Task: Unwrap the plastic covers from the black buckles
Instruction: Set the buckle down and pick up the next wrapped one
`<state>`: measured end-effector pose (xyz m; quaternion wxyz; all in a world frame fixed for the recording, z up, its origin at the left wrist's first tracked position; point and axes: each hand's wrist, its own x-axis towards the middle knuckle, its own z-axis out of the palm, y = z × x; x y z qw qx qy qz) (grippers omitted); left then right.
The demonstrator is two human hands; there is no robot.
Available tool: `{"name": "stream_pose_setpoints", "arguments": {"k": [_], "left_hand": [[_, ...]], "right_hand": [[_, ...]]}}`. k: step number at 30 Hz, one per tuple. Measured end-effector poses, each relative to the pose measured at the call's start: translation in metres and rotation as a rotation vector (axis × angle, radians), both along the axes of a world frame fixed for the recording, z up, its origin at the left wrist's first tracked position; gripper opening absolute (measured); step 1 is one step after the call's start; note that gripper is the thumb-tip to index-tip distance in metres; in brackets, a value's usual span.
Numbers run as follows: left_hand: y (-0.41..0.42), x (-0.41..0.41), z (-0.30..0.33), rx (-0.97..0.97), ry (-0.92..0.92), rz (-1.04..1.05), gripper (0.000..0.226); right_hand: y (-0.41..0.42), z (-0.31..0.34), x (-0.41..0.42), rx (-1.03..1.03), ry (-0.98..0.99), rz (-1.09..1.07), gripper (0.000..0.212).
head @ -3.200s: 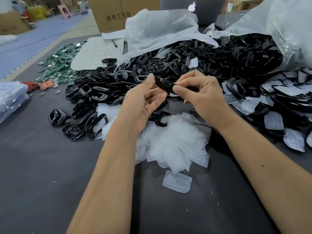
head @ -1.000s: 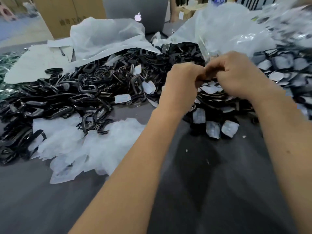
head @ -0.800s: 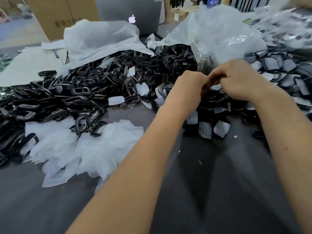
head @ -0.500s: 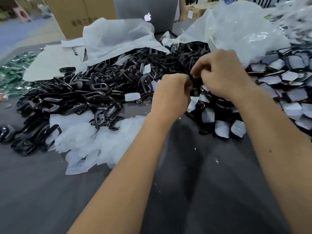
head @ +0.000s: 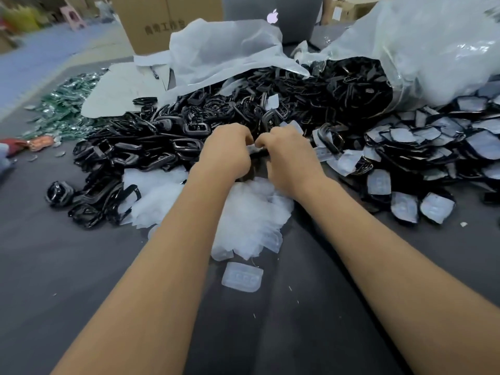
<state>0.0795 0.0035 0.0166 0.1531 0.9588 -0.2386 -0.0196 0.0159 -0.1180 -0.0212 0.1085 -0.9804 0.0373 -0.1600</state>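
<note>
My left hand point(head: 226, 152) and my right hand point(head: 287, 156) are close together, knuckles up, fingers curled. Between them they pinch a small plastic-wrapped buckle point(head: 255, 150), mostly hidden by the fingers. They hover just above a heap of removed clear plastic covers point(head: 250, 215). A big pile of bare black buckles point(head: 162, 136) spreads to the left and behind. On the right lie several wrapped buckles point(head: 422, 152) with whitish covers.
One loose cover point(head: 242, 277) lies on the dark table point(head: 81, 280) nearer me. A clear bag of buckles point(head: 362, 82) and white plastic sheeting point(head: 224, 50) lie behind. Farther back stand a cardboard box point(head: 162, 20) and a laptop point(head: 273, 17). Green pieces point(head: 62, 109) are scattered at the left.
Both hands came back from the wrapped pile on the right, holding a piece, and now sit over the heap of removed covers. The view swung left with them.
</note>
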Motion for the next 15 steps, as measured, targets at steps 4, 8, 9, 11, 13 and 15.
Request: {"name": "stream_pose_setpoints", "arguments": {"k": [4,8,9,11,13,15], "left_hand": [[0.006,0.002,0.008,-0.018,0.043,-0.080,0.028],[0.015,0.009,0.017,-0.112,0.184,-0.151,0.026],[0.019,0.010,0.018,-0.160,0.206,-0.142,0.026],[0.026,0.012,0.017,-0.290,0.190,-0.083,0.023],[0.032,0.011,0.011,-0.479,0.180,0.025,0.018],[0.034,0.006,0.003,-0.708,0.312,0.111,0.015]], "right_hand": [[-0.004,-0.002,-0.002,0.078,-0.019,0.034,0.039],[-0.010,0.000,-0.002,0.137,-0.055,0.029,0.038],[-0.011,0.000,-0.001,0.147,-0.068,0.033,0.035],[-0.014,0.000,-0.002,0.168,-0.157,0.014,0.029],[-0.012,0.002,-0.005,0.253,-0.323,-0.004,0.020],[-0.006,0.005,-0.007,0.390,-0.444,0.049,0.020]]}}
